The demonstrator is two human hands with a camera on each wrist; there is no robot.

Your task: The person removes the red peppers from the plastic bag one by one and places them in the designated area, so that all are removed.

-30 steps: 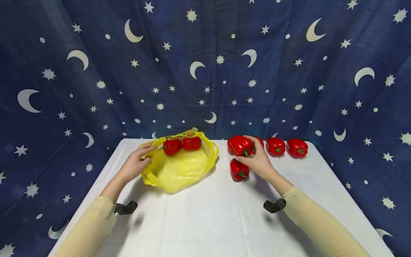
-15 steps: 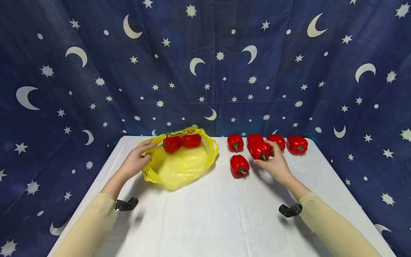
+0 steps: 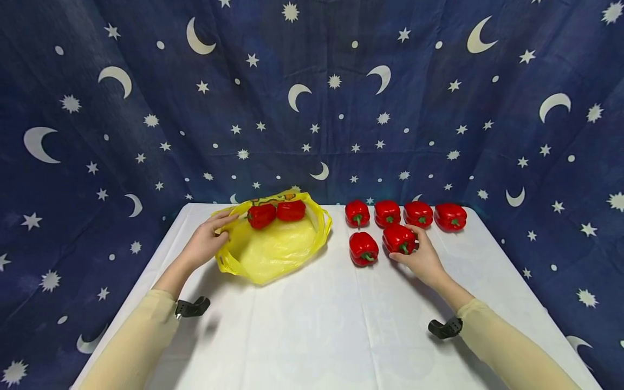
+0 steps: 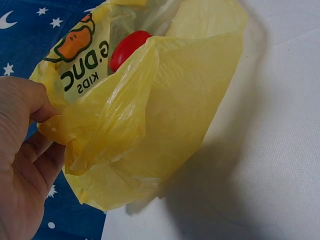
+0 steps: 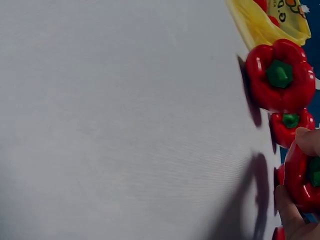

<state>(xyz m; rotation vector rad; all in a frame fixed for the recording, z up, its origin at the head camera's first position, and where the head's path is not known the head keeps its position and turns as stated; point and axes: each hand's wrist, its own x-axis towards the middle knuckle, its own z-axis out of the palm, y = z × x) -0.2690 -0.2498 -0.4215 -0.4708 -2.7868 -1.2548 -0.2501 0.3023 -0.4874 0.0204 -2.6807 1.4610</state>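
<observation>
My left hand (image 3: 206, 245) pinches the left edge of a yellow plastic bag (image 3: 273, 260), its thumb and fingers on the bunched film in the left wrist view. The bag lies with its mouth spread wide, and two red bell peppers (image 3: 261, 216) are inside at its back. On the right, my right hand (image 3: 425, 262) grips a red bell pepper (image 3: 398, 239) with a green stem, thumb at the near side and fingers at the far side. Just left of it sits another bell pepper (image 3: 363, 249). Whether the gripped pepper touches the cloth, I cannot tell.
Behind the gripped pepper, several more red bell peppers (image 3: 417, 214) stand in a row along the back edge of the white-covered table (image 3: 312, 325). A dark blue curtain (image 3: 312, 97) with moons and stars hangs behind and at both sides.
My right hand has carried the bell pepper rightward from above the left end of the back row, then lower and nearer, in front of that row. My left hand stays at the bag's edge.
</observation>
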